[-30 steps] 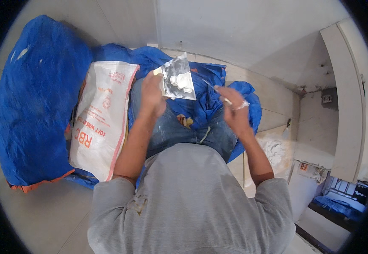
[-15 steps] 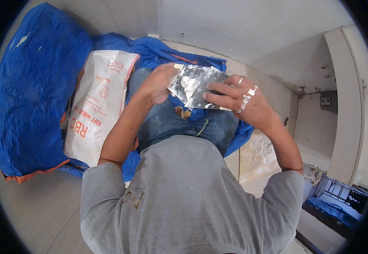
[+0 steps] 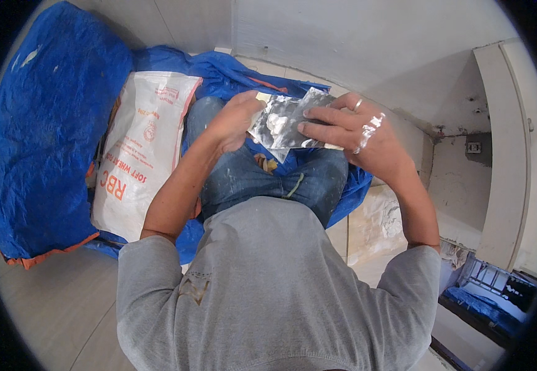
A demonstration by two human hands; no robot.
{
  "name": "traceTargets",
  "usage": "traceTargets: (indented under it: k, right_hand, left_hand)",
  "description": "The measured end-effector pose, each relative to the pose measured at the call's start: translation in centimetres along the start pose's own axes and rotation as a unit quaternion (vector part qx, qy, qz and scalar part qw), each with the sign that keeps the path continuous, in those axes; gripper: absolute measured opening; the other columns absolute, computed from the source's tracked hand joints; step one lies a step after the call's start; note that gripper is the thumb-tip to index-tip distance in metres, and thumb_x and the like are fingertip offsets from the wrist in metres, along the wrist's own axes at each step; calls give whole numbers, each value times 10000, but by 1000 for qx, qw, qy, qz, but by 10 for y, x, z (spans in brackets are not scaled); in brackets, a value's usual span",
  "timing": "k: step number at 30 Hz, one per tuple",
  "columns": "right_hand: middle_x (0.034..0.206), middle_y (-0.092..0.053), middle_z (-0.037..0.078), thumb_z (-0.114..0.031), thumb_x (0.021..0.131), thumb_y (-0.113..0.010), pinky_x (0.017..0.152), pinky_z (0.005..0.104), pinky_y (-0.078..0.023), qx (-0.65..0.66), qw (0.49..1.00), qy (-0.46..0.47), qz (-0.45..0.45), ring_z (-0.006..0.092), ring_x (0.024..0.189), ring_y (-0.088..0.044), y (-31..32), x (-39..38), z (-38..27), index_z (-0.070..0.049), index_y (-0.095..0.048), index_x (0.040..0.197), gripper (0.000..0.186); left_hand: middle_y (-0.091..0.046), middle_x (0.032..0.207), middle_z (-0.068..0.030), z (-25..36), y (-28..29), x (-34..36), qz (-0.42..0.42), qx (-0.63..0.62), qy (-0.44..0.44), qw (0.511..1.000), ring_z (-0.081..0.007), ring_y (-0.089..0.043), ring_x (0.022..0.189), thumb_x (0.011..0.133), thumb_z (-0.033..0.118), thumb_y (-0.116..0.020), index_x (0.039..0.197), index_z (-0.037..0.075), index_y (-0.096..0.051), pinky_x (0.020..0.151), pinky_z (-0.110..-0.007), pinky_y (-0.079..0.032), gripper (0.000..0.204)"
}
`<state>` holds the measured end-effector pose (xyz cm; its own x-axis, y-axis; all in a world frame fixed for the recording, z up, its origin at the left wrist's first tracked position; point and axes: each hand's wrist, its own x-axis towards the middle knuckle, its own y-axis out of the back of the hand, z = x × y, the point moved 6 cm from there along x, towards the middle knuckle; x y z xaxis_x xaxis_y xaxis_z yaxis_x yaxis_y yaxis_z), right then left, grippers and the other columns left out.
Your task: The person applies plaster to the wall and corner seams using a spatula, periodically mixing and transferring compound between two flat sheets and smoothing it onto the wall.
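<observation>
My left hand (image 3: 236, 121) grips a flat metal plate (image 3: 265, 130) smeared with white paste (image 3: 276, 123) by its left end. Across it, at an angle, lies a second metal blade (image 3: 313, 97), whose corners stick out above and below. My right hand (image 3: 358, 133), with a ring and white smears on the knuckles, grips this blade, two fingers spread over its face; the blade's handle is hidden. Both tools are held over my jeans-clad lap (image 3: 237, 179).
A blue tarpaulin (image 3: 55, 142) is heaped at left beside a printed white sack (image 3: 138, 154) and spreads behind my legs. A wall (image 3: 367, 43) rises ahead. At right are a paste-stained board (image 3: 379, 216), a wall socket (image 3: 473, 147) and a pale cabinet panel (image 3: 500, 154).
A second ago the plate was tilted and the right hand's blade was apart from it. Since then the plate has turned crosswise, the blade has come onto it and shifted angle slightly.
</observation>
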<state>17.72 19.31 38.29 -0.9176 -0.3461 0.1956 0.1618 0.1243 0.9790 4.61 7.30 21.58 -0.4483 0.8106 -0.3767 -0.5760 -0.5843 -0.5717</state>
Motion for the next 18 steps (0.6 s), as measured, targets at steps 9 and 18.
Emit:
traceTargets:
  k: [9,18]
  right_hand:
    - [1178,-705,-48,-20,718,-728,772,330,-554,24,999,34,-25,200,885,-618,-15,-3,-7,-242,-728,1171,505]
    - [1188,-703,-1,13,810,-680,783,335,-552,136,988,-6,-71,217,871,-627,-24,-5,33,-159,-746,1115,357]
  left_hand:
    - [-682,1129,-141,15,-11,-12,12,-17,4,1000,-223,-709,1008,987,48,-459,1270,-61,-559,849,-355,-593,320]
    - [-700,1103,-131,16,46,14,81,-17,-48,995,-203,-698,983,987,43,-451,1175,-44,-625,827,-348,-577,270]
